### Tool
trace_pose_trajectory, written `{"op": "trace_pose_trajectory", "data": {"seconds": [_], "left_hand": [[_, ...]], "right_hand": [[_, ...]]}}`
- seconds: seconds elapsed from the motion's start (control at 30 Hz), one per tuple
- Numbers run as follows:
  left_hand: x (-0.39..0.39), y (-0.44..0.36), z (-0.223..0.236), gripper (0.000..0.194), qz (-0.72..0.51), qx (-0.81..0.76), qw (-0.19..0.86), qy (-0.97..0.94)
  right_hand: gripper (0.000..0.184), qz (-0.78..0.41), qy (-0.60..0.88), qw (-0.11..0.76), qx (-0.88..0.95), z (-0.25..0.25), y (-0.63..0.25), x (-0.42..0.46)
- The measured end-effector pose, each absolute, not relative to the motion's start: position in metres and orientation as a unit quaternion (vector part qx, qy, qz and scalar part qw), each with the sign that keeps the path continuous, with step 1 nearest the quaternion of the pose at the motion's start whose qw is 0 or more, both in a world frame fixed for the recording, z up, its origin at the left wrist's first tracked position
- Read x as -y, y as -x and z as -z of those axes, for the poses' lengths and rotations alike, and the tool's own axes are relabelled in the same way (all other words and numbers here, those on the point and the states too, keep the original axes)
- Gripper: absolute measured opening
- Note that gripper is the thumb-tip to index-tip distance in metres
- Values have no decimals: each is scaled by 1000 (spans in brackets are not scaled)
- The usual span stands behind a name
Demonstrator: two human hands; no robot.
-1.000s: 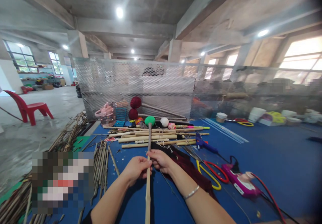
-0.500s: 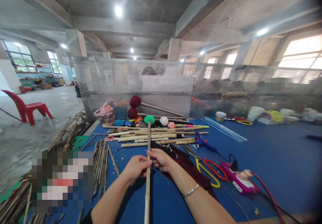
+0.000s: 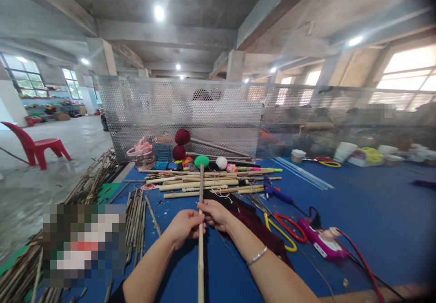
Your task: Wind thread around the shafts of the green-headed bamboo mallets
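A pale bamboo stick runs upright through the middle of the view, its upper part greyish. My left hand pinches it from the left, thumb across the front. From the right, my right hand grips the same stick slightly higher, with fingertips close together. The stick's far end meets or overlaps a green ball; I cannot tell whether they are joined. Dark red cloth lies beside my right forearm. Further right rest scissors with red and yellow handles.
Bamboo sticks lie across the blue table ahead, near a white ball and dark red balls. At right are a blue glue gun and a purple power strip. Thin twigs lie left; a perforated metal screen stands behind.
Both hands keep their hold on the bamboo stick in nearly the same spot. The stick's near end has shifted slightly right, and the whole view has moved a little.
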State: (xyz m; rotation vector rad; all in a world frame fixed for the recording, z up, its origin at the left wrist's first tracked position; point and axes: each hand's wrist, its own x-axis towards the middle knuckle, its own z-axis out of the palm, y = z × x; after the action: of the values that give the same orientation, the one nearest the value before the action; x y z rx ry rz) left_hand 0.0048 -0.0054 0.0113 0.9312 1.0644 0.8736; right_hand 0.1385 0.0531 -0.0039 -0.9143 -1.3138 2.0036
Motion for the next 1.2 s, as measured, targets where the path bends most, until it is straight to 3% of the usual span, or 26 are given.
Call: {"op": "trace_pose_trajectory", "data": {"seconds": [0.17,0.4,0.7,0.93,1.2], "left_hand": [[7,-3,-16,37,-357,-439,723,-396],[4,-5,-6,44,-397,-532,577,-476],[6,-3,-13,37,-358,-469,698,-406],[7,-6,-11,45,-387,-548,561,-486],[7,-4,-15,35,-359,-466,716,-376]], "right_hand": [[35,-748,338,274,501,4,-140,-53],[38,-727,369,282,506,4,-137,-52],[37,-744,354,273,497,2,-138,-52],[40,-727,374,289,498,5,-136,-53],[38,-744,349,287,492,2,-139,-52]]}}
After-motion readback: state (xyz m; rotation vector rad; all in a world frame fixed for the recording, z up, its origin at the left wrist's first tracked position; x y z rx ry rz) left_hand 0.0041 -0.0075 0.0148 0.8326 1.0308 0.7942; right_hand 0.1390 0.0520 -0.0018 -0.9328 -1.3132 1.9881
